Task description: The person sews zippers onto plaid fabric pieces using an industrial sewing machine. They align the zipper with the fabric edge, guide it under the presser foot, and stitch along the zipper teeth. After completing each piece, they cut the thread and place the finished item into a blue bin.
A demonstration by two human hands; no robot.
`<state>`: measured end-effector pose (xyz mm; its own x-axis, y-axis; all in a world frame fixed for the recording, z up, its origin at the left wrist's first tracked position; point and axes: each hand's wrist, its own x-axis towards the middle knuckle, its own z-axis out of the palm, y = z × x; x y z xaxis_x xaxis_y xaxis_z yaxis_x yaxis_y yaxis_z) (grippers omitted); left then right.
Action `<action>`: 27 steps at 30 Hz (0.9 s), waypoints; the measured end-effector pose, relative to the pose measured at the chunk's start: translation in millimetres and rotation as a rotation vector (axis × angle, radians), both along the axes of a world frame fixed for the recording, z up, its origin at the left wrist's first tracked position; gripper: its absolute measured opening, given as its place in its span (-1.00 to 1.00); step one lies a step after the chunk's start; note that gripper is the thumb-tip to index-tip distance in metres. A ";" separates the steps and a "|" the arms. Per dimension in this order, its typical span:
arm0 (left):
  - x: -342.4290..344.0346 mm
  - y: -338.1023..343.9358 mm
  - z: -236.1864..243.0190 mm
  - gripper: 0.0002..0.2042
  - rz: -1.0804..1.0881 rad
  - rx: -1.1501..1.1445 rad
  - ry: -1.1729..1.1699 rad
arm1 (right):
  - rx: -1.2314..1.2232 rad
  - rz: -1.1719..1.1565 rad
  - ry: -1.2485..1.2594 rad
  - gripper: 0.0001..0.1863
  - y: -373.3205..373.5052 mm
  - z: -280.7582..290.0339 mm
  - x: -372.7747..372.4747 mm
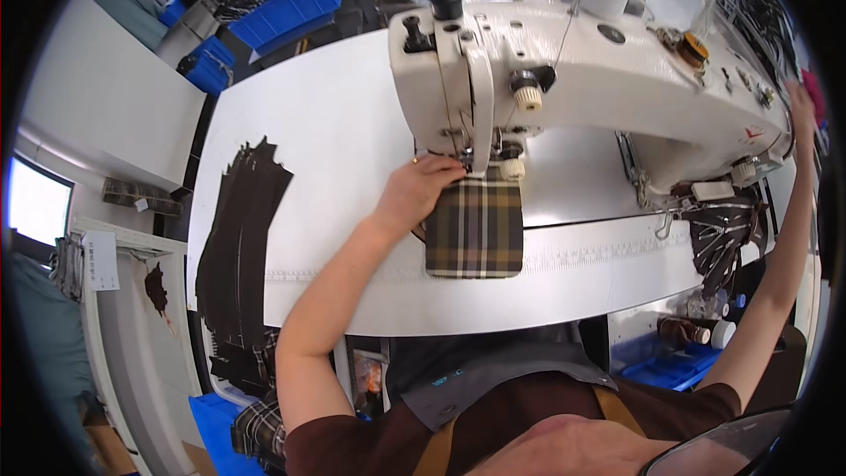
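Sewing machine (634, 79), white, standing on white tabletop (326, 123); ruler scale (599, 251) printed along the front of the tabletop, before the machine; plaid fabric piece (476, 229), flat, upper edge under the machine's needle end; left hand (416, 189), beside that needle end, fingers close together at the piece's upper edge, pinching or pressing cannot be told; right hand (800, 115), at the machine's right end, finger state cannot be told; dark fabric strips (242, 238), left of the machine; blue crate (291, 16), heaped, behind and left of the machine
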<state>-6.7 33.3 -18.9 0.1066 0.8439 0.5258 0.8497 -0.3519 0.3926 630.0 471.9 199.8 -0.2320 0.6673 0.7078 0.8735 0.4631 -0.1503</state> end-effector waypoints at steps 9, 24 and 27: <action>-4.4 -13.0 1.2 -0.78 0.046 0.027 -0.003 | -0.240 0.337 1.243 -0.36 -40.4 -154.4 -9.4; -5.0 -5.0 6.6 -0.78 0.040 0.055 0.000 | -0.311 0.282 1.349 -0.45 -66.2 -137.0 -6.0; -2.3 -9.2 7.3 -0.80 0.089 0.002 -0.033 | -0.284 -0.044 1.129 -0.39 -64.5 -100.5 -25.9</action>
<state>-9.0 24.1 -11.6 0.0134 0.8484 0.5292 0.8644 -0.2759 0.4204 604.1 407.4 99.3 0.4622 0.8265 0.3212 0.1911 0.2609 -0.9463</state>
